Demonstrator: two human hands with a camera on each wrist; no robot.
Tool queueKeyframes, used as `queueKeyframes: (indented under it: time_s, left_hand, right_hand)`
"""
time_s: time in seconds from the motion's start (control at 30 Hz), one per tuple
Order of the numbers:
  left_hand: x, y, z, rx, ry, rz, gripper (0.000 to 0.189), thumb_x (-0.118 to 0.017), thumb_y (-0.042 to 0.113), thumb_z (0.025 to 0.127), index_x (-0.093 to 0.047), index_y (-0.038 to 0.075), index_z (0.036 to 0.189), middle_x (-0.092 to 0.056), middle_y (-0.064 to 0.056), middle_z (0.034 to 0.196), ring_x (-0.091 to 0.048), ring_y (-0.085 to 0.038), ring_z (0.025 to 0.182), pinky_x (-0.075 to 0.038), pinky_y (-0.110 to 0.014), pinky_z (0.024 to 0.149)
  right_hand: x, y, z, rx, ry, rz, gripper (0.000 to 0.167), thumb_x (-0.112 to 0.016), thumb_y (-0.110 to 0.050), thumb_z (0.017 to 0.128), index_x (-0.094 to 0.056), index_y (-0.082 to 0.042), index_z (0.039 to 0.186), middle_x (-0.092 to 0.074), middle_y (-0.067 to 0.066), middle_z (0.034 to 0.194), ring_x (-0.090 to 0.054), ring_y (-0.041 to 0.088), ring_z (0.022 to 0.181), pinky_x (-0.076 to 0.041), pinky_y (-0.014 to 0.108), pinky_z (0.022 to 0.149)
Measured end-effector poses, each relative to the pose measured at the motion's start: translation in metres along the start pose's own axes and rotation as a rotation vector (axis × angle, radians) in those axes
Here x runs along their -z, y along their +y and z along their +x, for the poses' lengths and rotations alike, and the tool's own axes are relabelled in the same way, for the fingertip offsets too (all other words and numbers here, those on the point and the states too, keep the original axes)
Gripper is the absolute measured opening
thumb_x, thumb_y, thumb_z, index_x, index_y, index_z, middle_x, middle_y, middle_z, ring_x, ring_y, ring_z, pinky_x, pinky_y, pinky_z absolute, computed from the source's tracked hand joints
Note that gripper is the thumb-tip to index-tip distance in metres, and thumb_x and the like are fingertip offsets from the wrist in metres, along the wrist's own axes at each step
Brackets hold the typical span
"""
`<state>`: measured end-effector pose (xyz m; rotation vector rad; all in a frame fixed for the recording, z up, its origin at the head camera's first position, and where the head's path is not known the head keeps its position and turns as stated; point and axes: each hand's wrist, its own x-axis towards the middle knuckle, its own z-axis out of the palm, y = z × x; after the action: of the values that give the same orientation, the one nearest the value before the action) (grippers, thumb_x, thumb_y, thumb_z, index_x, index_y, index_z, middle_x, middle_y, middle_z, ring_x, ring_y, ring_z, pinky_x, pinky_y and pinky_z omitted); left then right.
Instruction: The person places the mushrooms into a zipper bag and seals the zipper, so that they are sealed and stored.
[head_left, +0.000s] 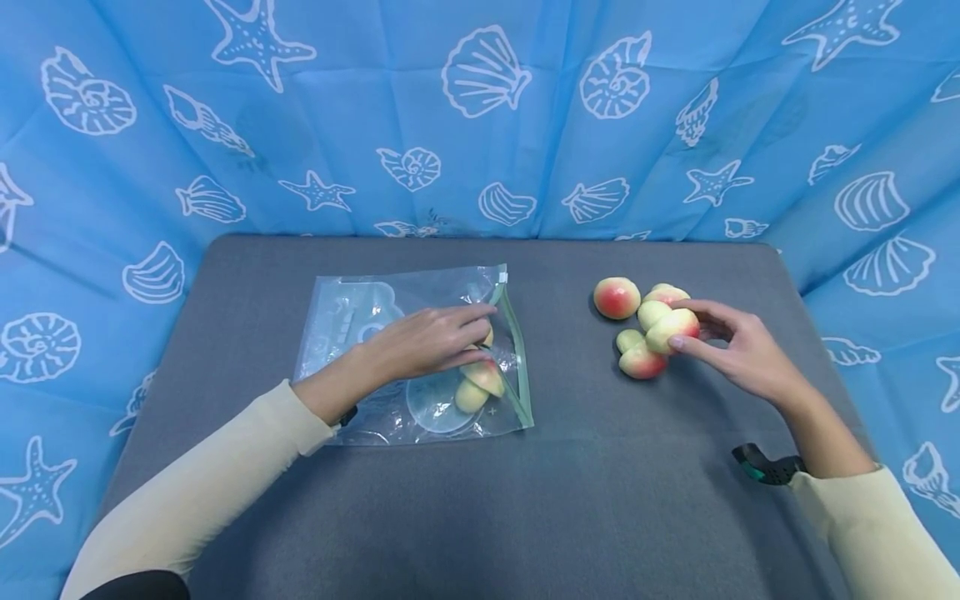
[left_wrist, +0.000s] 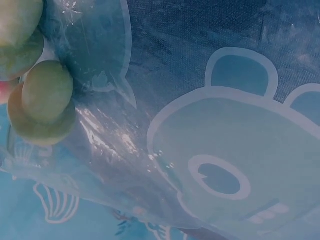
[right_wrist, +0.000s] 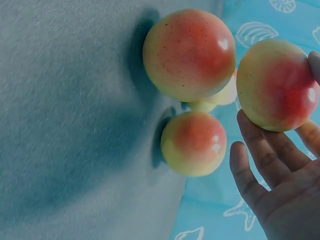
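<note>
My left hand (head_left: 442, 337) reaches over a clear zip bag (head_left: 397, 421) that lies flat, its fingers gripping the upper lip near the green-edged mouth. Inside the bag, close to that mouth, are toy mushrooms (head_left: 480, 383) with pale yellow stems and reddish caps; the hand partly covers one. In the left wrist view the mushrooms (left_wrist: 45, 100) show at the left edge, the hand out of sight. On the right, my right hand (head_left: 738, 346) holds another toy mushroom (right_wrist: 277, 85) between thumb and fingers, red-blushed cap towards the palm.
Around the held mushroom sit more toy mushrooms: one on its cap side (head_left: 617, 297), one behind (head_left: 666, 293) and one in front (head_left: 642, 360). A pale bear print (left_wrist: 240, 150) covers part of the bag. The grey table (head_left: 480, 517) ends at a blue shell-patterned curtain (head_left: 540, 167).
</note>
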<state>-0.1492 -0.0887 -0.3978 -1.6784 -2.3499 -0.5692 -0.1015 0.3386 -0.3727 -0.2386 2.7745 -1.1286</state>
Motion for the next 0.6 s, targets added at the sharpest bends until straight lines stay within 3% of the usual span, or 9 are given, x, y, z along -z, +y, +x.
queueKeyframes:
  time_s: [0.2,0.6]
  left_hand:
    - [0.0,0.0,0.001,-0.001,0.001,0.002,0.023,-0.066,0.023,0.097,-0.049,0.011,0.087,-0.06,-0.02,0.129,-0.068,-0.026,0.096,-0.047,-0.025,0.057]
    - [0.001,0.001,0.0,-0.003,-0.005,0.01,0.023,-0.065,0.023,0.098,-0.049,0.01,0.088,-0.06,-0.02,0.129,-0.068,-0.026,0.098,-0.046,-0.025,0.056]
  right_hand:
    - [-0.008,-0.008,0.006,0.02,-0.02,0.006,0.05,-0.071,-0.019,0.094,-0.055,-0.016,0.141,-0.058,0.005,0.13,-0.054,0.008,0.1,-0.043,0.01,0.08]
    - [-0.024,-0.023,0.018,0.074,-0.042,0.019,0.045,-0.073,-0.02,0.092,-0.059,-0.012,0.134,-0.059,0.003,0.118,-0.057,0.014,0.097,-0.046,0.014,0.079]
